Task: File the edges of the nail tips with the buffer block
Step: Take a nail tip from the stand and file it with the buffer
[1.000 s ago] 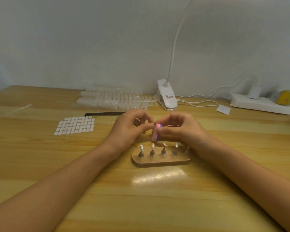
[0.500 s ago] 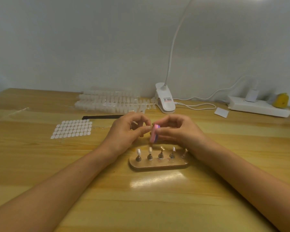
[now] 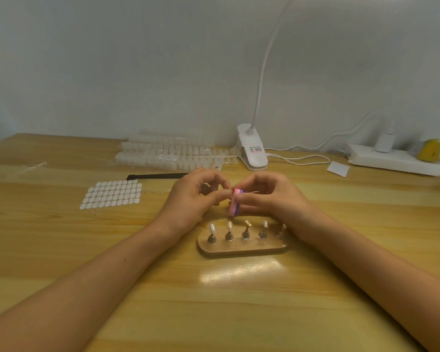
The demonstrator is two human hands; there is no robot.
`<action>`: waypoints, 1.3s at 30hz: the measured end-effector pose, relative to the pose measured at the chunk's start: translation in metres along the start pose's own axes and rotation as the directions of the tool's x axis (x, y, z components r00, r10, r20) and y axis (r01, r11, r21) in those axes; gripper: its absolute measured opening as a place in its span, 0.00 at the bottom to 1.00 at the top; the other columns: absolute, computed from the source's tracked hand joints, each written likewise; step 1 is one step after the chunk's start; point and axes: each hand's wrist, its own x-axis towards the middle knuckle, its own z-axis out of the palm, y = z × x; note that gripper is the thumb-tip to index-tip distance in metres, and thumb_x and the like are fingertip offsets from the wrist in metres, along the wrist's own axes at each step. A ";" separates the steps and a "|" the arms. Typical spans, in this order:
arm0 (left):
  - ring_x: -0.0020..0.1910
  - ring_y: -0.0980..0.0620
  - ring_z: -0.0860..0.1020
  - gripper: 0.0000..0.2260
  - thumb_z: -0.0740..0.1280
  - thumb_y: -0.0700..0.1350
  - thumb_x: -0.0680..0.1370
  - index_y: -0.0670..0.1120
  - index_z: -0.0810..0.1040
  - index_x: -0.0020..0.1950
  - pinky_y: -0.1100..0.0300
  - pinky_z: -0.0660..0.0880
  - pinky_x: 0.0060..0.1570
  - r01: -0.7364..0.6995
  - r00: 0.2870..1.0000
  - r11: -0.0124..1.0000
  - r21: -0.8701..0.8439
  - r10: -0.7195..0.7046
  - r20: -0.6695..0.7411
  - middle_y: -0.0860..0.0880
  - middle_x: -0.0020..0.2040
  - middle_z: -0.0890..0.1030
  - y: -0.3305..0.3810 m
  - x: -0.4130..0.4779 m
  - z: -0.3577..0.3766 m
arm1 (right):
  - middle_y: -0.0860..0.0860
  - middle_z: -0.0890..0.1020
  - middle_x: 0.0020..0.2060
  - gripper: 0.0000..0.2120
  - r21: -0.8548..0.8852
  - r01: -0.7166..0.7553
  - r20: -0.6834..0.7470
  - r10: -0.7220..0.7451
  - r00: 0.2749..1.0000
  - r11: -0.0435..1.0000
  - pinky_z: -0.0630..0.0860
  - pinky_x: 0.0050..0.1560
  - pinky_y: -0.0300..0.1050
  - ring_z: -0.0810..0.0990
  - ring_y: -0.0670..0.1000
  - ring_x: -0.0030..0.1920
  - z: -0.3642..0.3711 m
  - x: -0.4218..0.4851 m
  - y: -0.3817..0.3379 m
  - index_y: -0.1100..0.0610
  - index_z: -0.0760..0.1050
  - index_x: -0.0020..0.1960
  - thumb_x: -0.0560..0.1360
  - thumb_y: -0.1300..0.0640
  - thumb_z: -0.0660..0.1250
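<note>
- Counter (image 3: 239, 301) nearest the camera: both forearms come in from the bottom corners and meet mid-frame.
- Wooden stand (image 3: 241, 250) sits just in front of the hands. It has five pegs, and the nail tips (image 3: 212, 227) on them are untouched. The rightmost peg is partly behind the right wrist.
- Left hand (image 3: 188, 199): fingers curled, thumb and index pinched together right at the block. This is probably a single nail tip, but it is too small to see clearly.
- Right hand (image 3: 272, 196): fingers curled round the buffer block (image 3: 234, 203), pinching it. The block is pink and purple, stands on end with a slight tilt, is above the stand and touches the left fingertips.
- Change over the last second: almost none. Hands and block hold the same spot, and only the block's tilt shifts a little. That looks like short filing strokes, so the filing is mid-way on this tip and the tips on the stand are likely still to do.
- Sticker sheet (image 3: 111, 194) lies left of the hands, with a black file (image 3: 155, 176) behind it.
- Strips of clear tips (image 3: 168, 153) lie further back.
- Clip lamp (image 3: 253, 153) and power strip (image 3: 396, 161) are by the wall.
</note>
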 end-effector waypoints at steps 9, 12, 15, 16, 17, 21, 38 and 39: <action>0.38 0.58 0.77 0.00 0.71 0.45 0.75 0.50 0.82 0.44 0.62 0.75 0.36 0.007 1.000 0.999 -0.035 -0.007 -0.004 0.51 0.42 0.77 0.002 0.000 -0.001 | 0.59 0.86 0.48 0.10 0.123 -0.042 0.040 0.037 0.998 0.991 0.83 0.52 0.46 0.86 0.57 0.50 -0.006 0.004 0.000 0.66 0.79 0.53 0.73 0.64 0.72; 0.42 0.52 0.76 0.01 0.72 0.45 0.75 0.51 0.82 0.43 0.57 0.77 0.40 0.004 1.000 1.000 0.014 -0.004 0.006 0.51 0.43 0.77 0.002 -0.001 0.000 | 0.58 0.85 0.47 0.10 0.261 -0.007 -0.047 0.019 0.999 0.965 0.83 0.52 0.44 0.86 0.55 0.49 -0.008 0.004 -0.005 0.66 0.78 0.54 0.73 0.63 0.71; 0.42 0.54 0.75 0.02 0.72 0.45 0.74 0.52 0.82 0.43 0.58 0.77 0.42 -0.015 0.999 0.998 0.058 0.013 0.032 0.53 0.42 0.76 0.002 -0.001 0.001 | 0.57 0.85 0.45 0.11 0.174 -0.025 -0.029 0.031 0.999 0.984 0.83 0.48 0.43 0.86 0.54 0.47 -0.007 0.003 -0.006 0.65 0.79 0.51 0.70 0.61 0.73; 0.42 0.55 0.75 0.02 0.72 0.45 0.74 0.52 0.82 0.43 0.58 0.77 0.42 -0.019 0.999 0.997 0.068 0.016 0.036 0.53 0.42 0.76 0.002 0.000 0.001 | 0.57 0.85 0.44 0.12 0.168 0.003 -0.035 0.003 0.999 0.986 0.83 0.47 0.41 0.86 0.54 0.45 -0.007 0.003 -0.008 0.64 0.79 0.50 0.69 0.60 0.73; 0.43 0.54 0.75 0.02 0.72 0.45 0.74 0.52 0.82 0.44 0.56 0.78 0.42 -0.018 0.999 0.998 0.067 0.016 0.032 0.53 0.42 0.76 0.001 0.000 0.001 | 0.57 0.85 0.43 0.13 0.184 0.039 -0.047 -0.031 0.998 0.982 0.83 0.45 0.40 0.86 0.53 0.45 -0.008 0.003 -0.010 0.64 0.79 0.50 0.68 0.60 0.73; 0.42 0.53 0.76 0.01 0.72 0.45 0.74 0.51 0.82 0.43 0.57 0.77 0.42 -0.014 1.000 0.999 0.039 0.014 0.001 0.54 0.40 0.76 0.000 0.000 -0.001 | 0.58 0.86 0.44 0.13 0.138 0.010 0.022 -0.013 1.000 0.990 0.84 0.46 0.43 0.87 0.55 0.45 -0.002 0.000 -0.008 0.64 0.78 0.49 0.67 0.60 0.74; 0.41 0.53 0.78 0.00 0.71 0.44 0.75 0.49 0.82 0.44 0.59 0.77 0.39 -0.001 1.000 1.000 0.008 0.001 0.014 0.50 0.42 0.77 0.002 0.000 -0.001 | 0.56 0.86 0.43 0.14 0.123 -0.170 0.109 0.157 0.982 0.978 0.83 0.44 0.41 0.87 0.55 0.45 -0.007 0.003 -0.005 0.64 0.79 0.50 0.66 0.61 0.74; 0.41 0.53 0.78 0.00 0.71 0.44 0.75 0.49 0.82 0.44 0.59 0.78 0.39 -0.001 1.000 1.000 0.008 0.001 0.025 0.50 0.42 0.76 0.002 0.000 -0.001 | 0.56 0.85 0.43 0.14 0.120 -0.154 0.087 0.144 0.986 0.981 0.83 0.44 0.41 0.87 0.54 0.45 -0.005 0.005 -0.006 0.64 0.79 0.50 0.66 0.61 0.74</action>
